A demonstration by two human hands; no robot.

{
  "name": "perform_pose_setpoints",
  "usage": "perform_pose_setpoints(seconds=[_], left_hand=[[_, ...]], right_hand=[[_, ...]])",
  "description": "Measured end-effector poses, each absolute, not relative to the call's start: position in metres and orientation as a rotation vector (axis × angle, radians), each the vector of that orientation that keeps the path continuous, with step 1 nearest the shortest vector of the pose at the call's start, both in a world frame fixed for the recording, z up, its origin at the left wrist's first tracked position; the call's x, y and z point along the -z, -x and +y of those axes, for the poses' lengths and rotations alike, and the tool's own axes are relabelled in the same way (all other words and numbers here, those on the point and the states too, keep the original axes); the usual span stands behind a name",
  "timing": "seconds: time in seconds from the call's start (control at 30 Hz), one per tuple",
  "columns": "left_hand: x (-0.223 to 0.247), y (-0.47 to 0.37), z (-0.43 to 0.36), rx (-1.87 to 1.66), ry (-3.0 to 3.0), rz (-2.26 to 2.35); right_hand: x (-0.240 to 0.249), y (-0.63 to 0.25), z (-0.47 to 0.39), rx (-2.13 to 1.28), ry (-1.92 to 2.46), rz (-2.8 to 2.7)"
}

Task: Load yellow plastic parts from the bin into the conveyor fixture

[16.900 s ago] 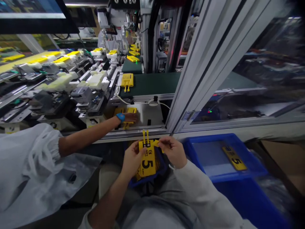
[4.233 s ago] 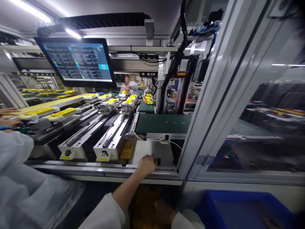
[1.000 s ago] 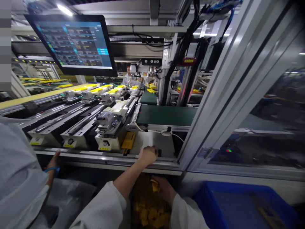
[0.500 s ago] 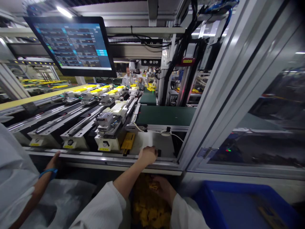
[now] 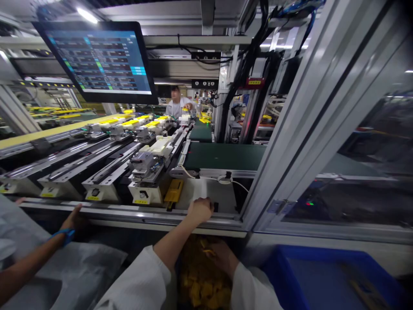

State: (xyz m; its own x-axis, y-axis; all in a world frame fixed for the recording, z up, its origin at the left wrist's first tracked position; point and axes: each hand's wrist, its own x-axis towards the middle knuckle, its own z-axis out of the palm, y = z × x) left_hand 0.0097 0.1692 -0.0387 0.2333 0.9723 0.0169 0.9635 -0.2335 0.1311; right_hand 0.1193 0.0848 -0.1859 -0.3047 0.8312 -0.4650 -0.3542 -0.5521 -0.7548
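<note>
My left hand (image 5: 200,210) rests on the grey plate (image 5: 222,191) at the front of the machine. Its fingers are curled down beside a small black block (image 5: 216,207), and whatever they hold is hidden. Left of it lies a yellow flat part (image 5: 174,191). Below the ledge, my right hand (image 5: 223,257) is closed on a small yellow piece (image 5: 209,250), in dim light. Under that hand, many loose yellow pieces (image 5: 201,290) fill a container whose edges are hard to make out.
A co-worker's hand (image 5: 72,219) with a blue wristband touches the front rail at left. Slide fixtures (image 5: 145,172), a green conveyor (image 5: 226,156) and a monitor (image 5: 100,62) stand ahead. An aluminium post (image 5: 290,116) and a blue bin (image 5: 322,254) are at right.
My right hand has turned slightly with the yellow piece, while my left hand stays put. The co-worker's forearm at left has shifted, and a person at the back shows more fully.
</note>
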Motion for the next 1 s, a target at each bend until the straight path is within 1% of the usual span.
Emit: perform_pose_setpoints(seconds=[0.2,0.3,0.47,0.73,1.0], left_hand=[[0.039,-0.009,0.169,-0.140,-2.382,1.886],[0.039,-0.009,0.169,-0.143,-2.388,1.882],[0.040,-0.010,0.169,-0.156,-2.396,1.890],[0.041,-0.009,0.168,-0.157,-2.388,1.893],[0.040,-0.009,0.169,-0.150,-2.384,1.892]], right_hand=[[0.189,-0.115,0.087,-1.923,1.251,-0.528],[0.194,-0.114,0.089,-1.952,1.247,-0.453],[0.198,-0.113,0.091,-1.978,1.165,-0.458],[0.200,-0.112,0.092,-1.954,1.171,-0.416],[0.201,-0.113,0.092,-1.909,1.143,-0.505]])
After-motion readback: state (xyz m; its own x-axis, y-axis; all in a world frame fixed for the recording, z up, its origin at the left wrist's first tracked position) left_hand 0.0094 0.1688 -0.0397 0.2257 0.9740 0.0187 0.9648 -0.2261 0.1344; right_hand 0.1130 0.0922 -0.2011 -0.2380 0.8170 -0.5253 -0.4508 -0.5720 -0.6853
